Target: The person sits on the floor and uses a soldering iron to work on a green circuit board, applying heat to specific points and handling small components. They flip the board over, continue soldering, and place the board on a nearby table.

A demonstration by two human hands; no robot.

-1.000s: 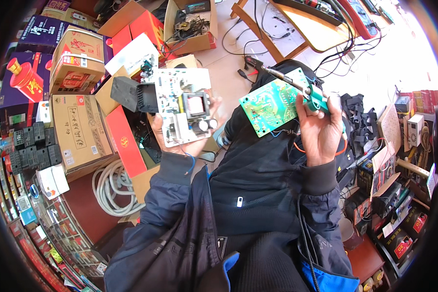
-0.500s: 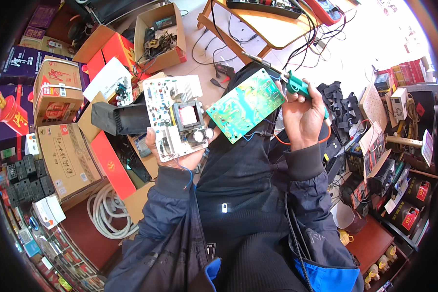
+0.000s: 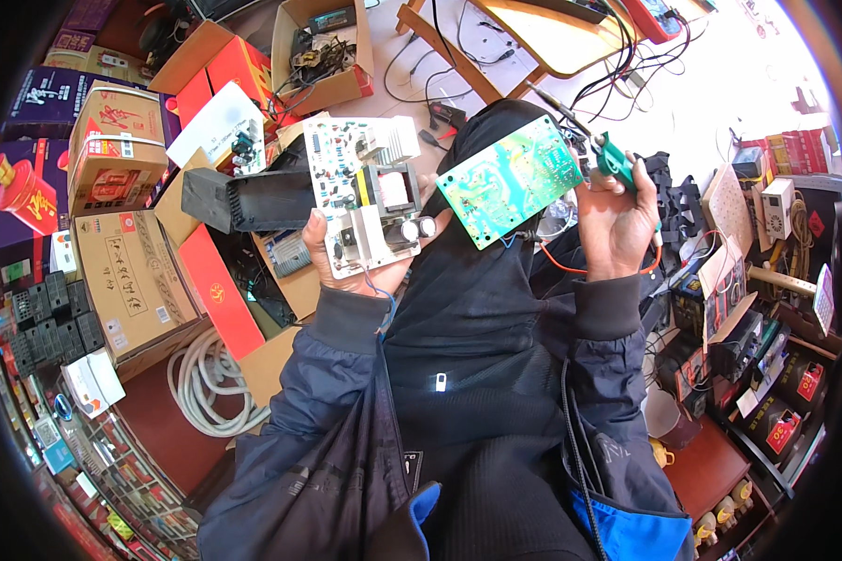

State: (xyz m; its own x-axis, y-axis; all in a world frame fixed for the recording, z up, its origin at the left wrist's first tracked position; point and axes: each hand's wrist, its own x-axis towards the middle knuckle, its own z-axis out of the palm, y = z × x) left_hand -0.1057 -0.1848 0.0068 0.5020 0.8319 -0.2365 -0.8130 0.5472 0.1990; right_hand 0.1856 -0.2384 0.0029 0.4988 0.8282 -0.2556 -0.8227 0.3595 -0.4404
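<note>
The left hand (image 3: 351, 266) cradles a white circuit board (image 3: 365, 201) face up, fingers curled under it, parts readable. The right hand (image 3: 617, 224), fingers clamped, tilts a green circuit board (image 3: 510, 179) alongside, plus a green-handled soldering iron (image 3: 599, 150), above the lap.

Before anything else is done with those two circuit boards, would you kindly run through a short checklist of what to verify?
1. White board held in left hand, component side up: ok.
2. Green board held up by right hand: ok.
3. Green-handled soldering iron in the same right hand, tip away from the fingers: ok.
4. Boards apart, not touching: ok.
5. Orange wire below the green board free of snags: cannot tell.
6. Iron hot or cold: cannot tell.
</note>
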